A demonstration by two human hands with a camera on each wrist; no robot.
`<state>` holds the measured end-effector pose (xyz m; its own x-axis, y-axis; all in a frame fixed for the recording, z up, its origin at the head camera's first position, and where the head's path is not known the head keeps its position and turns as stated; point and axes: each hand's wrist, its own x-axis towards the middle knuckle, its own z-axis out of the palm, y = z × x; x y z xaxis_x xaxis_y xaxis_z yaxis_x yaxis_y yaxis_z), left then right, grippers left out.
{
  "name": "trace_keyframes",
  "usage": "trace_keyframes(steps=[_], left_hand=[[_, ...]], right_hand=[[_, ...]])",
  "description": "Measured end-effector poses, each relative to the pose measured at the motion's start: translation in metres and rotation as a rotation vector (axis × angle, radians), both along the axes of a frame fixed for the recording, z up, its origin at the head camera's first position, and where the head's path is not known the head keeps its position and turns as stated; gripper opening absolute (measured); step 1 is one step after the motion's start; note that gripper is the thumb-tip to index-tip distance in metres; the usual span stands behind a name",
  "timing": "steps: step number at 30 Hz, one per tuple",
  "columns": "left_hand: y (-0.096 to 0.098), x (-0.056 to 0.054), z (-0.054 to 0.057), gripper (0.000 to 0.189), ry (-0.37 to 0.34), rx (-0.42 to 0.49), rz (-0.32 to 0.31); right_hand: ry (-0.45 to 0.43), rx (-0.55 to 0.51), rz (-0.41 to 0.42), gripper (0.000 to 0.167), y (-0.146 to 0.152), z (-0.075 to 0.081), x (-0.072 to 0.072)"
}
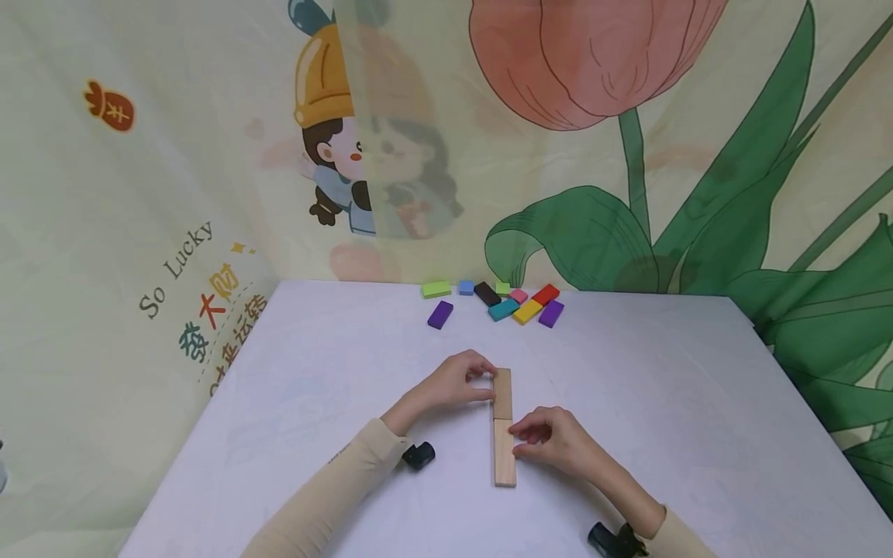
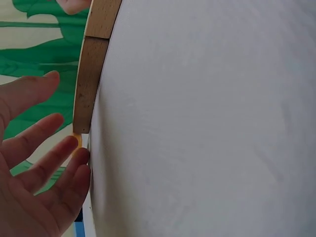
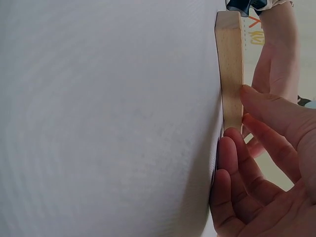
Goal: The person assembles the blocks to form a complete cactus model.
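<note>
Two plain wooden blocks lie end to end on the white table, forming one straight strip in the head view: a far block (image 1: 502,394) and a near block (image 1: 505,457). At the left side of the far block is my left hand (image 1: 462,380), thumb and fingertips right at its edge. The left wrist view shows that hand (image 2: 44,163) with its fingers spread apart, beside the wooden block (image 2: 90,84). From the right, my right hand (image 1: 554,442) touches the near block's long side with thumb and fingertips, also seen along the block (image 3: 231,74) in the right wrist view.
Several coloured blocks are scattered at the table's back edge, among them a purple block (image 1: 440,315), a yellow block (image 1: 527,311) and a black block (image 1: 487,293). A printed cloth (image 1: 418,155) hangs behind the table (image 1: 335,333). Dark wrist cameras sit at both sleeves.
</note>
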<state>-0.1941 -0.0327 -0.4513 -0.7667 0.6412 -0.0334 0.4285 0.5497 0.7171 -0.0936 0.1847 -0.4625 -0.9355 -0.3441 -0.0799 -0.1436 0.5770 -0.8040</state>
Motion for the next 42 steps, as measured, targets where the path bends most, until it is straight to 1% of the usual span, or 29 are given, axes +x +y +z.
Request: trace_keyframes(steps=[6, 10, 13, 15, 17, 19, 23, 27, 29, 31, 33, 35, 39, 42], left_hand=[[0.001, 0.0, -0.004, 0.044, 0.049, -0.035, 0.0], [0.001, 0.001, -0.003, 0.047, 0.084, -0.073, 0.004], [0.001, 0.002, -0.003, 0.048, 0.093, -0.092, 0.01], [0.001, 0.002, -0.002, 0.049, 0.097, -0.102, 0.01], [0.001, 0.002, -0.002, 0.049, 0.098, -0.105, 0.009], [0.001, 0.002, -0.002, 0.049, 0.098, -0.106, 0.008], [0.001, 0.002, -0.001, 0.049, 0.094, -0.097, 0.01], [0.001, 0.003, -0.003, 0.049, 0.098, -0.09, 0.005], [0.001, 0.003, -0.004, 0.049, 0.102, -0.084, -0.001], [0.001, 0.004, -0.004, 0.049, 0.107, -0.081, -0.005], [0.001, 0.006, -0.005, 0.05, 0.117, -0.086, -0.011], [0.002, 0.007, -0.004, 0.052, 0.121, -0.104, -0.014], [0.004, 0.011, -0.003, 0.057, 0.13, -0.158, -0.015], [0.004, 0.014, -0.002, 0.061, 0.139, -0.176, -0.013]], right_hand=[[-0.01, -0.008, -0.001, 0.025, -0.001, 0.0, -0.002], [-0.01, -0.012, 0.018, 0.025, -0.001, 0.002, -0.003], [0.011, -0.004, 0.038, 0.024, 0.001, 0.006, -0.007], [0.027, 0.009, 0.04, 0.025, 0.004, 0.011, -0.013], [0.038, 0.025, 0.015, 0.026, 0.008, 0.016, -0.024], [0.039, 0.041, -0.037, 0.028, 0.013, 0.022, -0.039], [0.042, 0.073, -0.199, 0.034, 0.026, 0.028, -0.083], [0.06, 0.105, -0.366, 0.043, 0.04, 0.026, -0.128], [0.06, 0.11, -0.433, 0.046, 0.045, 0.023, -0.147], [0.056, 0.12, -0.473, 0.049, 0.05, 0.02, -0.162], [0.023, 0.125, -0.491, 0.052, 0.052, 0.018, -0.173], [-0.036, 0.13, -0.496, 0.056, 0.053, 0.015, -0.18], [-0.146, 0.163, -0.491, 0.064, 0.054, 0.012, -0.186], [-0.171, 0.183, -0.479, 0.068, 0.055, 0.012, -0.188]])
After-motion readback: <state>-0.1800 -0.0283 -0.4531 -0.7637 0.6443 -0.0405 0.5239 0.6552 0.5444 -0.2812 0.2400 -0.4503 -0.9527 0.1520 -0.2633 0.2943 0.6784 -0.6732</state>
